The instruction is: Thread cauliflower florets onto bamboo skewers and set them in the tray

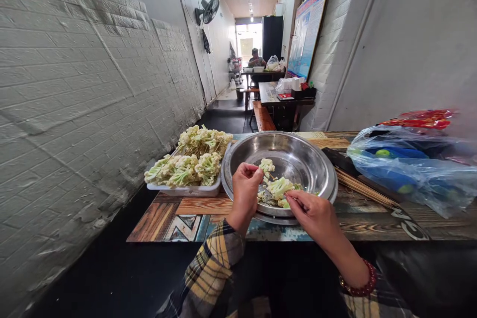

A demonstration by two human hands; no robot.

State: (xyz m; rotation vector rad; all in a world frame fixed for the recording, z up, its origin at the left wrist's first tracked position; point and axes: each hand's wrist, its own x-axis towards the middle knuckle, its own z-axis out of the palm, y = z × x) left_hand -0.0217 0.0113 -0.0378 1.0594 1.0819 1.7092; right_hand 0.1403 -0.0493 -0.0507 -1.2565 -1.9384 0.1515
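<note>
Centrally, one steel basin (316, 159) on a patterned wooden table (194, 206), both hands working over its near rim.

- Left hand (246, 186): raised from a plaid sleeve (216, 263), wrist bent upward, back of the hand towards the camera. Fingers curled in, with thumb and fingertips closed on a small floret (267, 165) held just above the basin floor.
- Right hand (315, 211): reaches in from the lower right, palm down, forearm angled across the table edge, bead bracelet (363, 285) on the wrist. Thumb and forefinger pinched together against the edge of a larger floret (279, 187), which sits low in the basin between the two hands. Whether a skewer lies in the pinch cannot be told.
- Loose cauliflower scraps (265, 198): on the basin floor beneath the hands.
- White tray (186, 190): touching the basin's left side, heaped with skewered cauliflower (194, 159).
- Bamboo skewers (363, 189): a bare bundle lying right of the basin.
- Blue plastic bag (413, 166): at the far right of the table, beyond the skewers.
</note>
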